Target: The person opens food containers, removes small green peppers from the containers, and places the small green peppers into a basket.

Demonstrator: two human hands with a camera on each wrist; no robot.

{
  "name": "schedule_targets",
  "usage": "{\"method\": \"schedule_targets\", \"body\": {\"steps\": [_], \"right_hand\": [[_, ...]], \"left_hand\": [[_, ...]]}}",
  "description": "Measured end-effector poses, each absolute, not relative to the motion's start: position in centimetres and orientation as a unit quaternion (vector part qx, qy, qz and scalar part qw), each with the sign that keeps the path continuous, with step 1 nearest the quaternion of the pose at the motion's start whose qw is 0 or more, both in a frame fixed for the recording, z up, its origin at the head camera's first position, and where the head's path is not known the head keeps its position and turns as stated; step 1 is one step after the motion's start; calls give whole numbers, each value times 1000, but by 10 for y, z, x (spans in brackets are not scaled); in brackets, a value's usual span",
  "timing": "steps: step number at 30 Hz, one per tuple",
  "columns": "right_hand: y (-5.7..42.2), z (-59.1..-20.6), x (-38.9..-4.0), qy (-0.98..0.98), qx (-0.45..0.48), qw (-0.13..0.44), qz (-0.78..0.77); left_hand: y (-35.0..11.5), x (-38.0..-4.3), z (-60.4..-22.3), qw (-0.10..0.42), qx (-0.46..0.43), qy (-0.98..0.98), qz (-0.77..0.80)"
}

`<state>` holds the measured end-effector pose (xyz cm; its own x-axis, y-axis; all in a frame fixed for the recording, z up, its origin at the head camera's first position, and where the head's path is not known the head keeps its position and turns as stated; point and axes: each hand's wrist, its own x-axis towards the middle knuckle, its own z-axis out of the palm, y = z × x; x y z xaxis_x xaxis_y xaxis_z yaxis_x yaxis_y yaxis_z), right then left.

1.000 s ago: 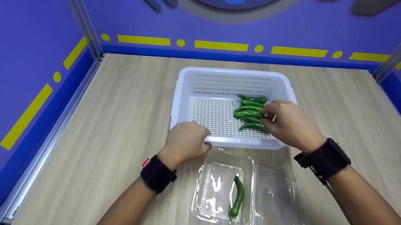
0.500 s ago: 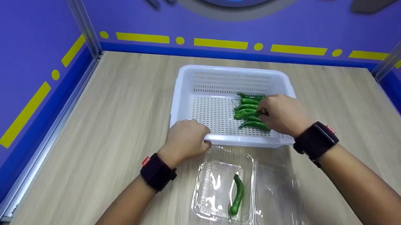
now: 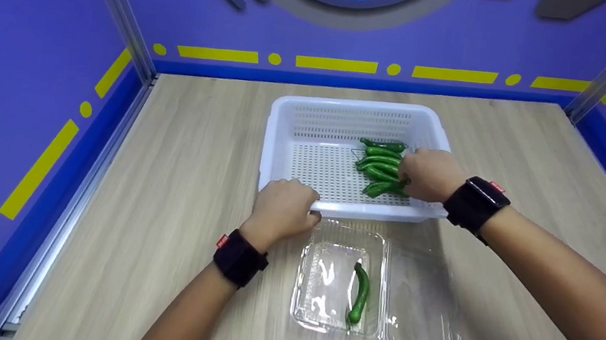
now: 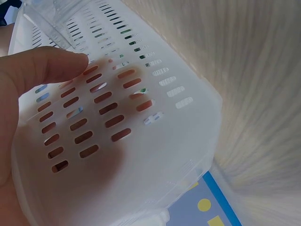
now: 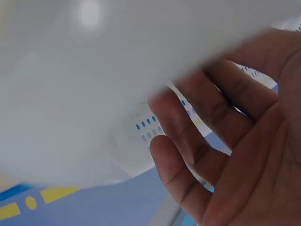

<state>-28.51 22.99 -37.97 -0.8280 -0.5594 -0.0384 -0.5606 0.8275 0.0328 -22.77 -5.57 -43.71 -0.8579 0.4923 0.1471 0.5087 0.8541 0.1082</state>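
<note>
A white slotted plastic basket (image 3: pixel 333 206) stands on the table, with several green chili peppers (image 3: pixel 382 151) lying side by side along its right part. My left hand (image 3: pixel 282 207) grips the basket's near-left rim. In the left wrist view the thumb (image 4: pixel 56 66) presses the outer wall, and fingers show through the slots. My right hand (image 3: pixel 432 175) reaches over the right rim with curled fingers, holding a pepper (image 3: pixel 376 189) by its right end at the near side of the row. In the right wrist view the basket wall hides the tips of some fingers (image 5: pixel 176 122).
In front of the basket lies an opened clear plastic clamshell box (image 3: pixel 298 289), its lid (image 3: pixel 424 309) folded out to the right. One green pepper (image 3: pixel 360 296) lies lengthwise in its base. Blue-purple panels (image 3: pixel 210 28) border the table at the back and sides.
My right hand dipped onto the peppers, then drew slightly right and toward me. A blunt-ended pepper shifted from mid-row to overlap the nearest one. My left hand keeps its hold on the rim.
</note>
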Motion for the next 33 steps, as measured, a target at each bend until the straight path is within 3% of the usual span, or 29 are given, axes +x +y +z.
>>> {"method": "schedule_targets", "body": {"steps": [6, 33], "right_hand": [[221, -370, -290, 954, -295, 18, 49], [204, -383, -325, 930, -241, 229, 158]], "left_hand": [[-57, -228, -437, 65, -257, -962, -68], [-54, -229, -439, 66, -261, -961, -60]]}}
